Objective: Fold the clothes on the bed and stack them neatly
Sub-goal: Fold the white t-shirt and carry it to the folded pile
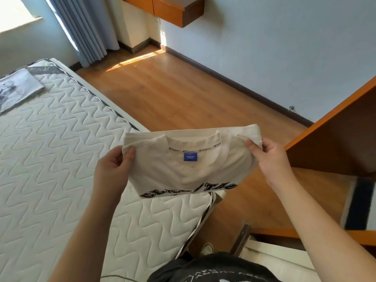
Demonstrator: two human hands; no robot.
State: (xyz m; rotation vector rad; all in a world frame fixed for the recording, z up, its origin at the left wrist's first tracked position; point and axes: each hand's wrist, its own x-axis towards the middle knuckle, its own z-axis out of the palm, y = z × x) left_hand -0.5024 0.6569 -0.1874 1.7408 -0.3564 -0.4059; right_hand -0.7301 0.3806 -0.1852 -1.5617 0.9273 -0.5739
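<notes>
A folded cream T-shirt with a blue neck label and black lettering hangs in the air over the bed's right edge. My left hand pinches its left side, thumb on top. At the shirt's right side my right hand grips the cloth the same way. A folded grey printed garment lies flat on the white quilted mattress at the far left.
Wooden floor stretches beyond the bed toward the wall. An orange wooden desk stands at the right. Blue curtains hang at the back left, and a wall-mounted wooden cabinet sits above.
</notes>
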